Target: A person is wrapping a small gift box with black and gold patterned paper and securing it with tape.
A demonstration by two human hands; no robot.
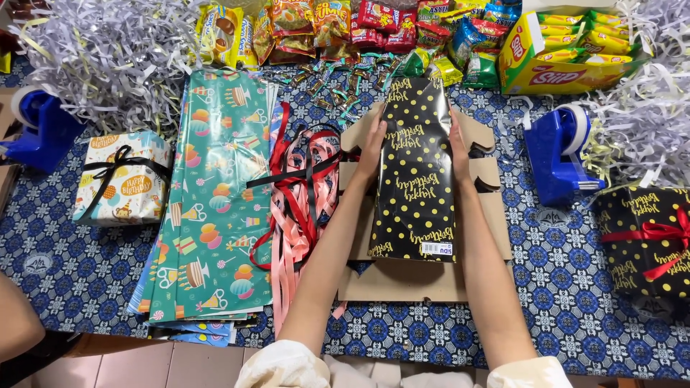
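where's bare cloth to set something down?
Free: the near strip right of the cardboard, below the right tape dispenser and left of the black gift; also the near-left corner below the small gift. Crowded: far edge with snacks and shreds; ribbons beside the left hand.

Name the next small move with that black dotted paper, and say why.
Probably press the black paper flat and square it on the cardboard. Left hand and right hand grip its two long edges near the far end, and its near end lies slightly skewed on the unfolded cardboard.
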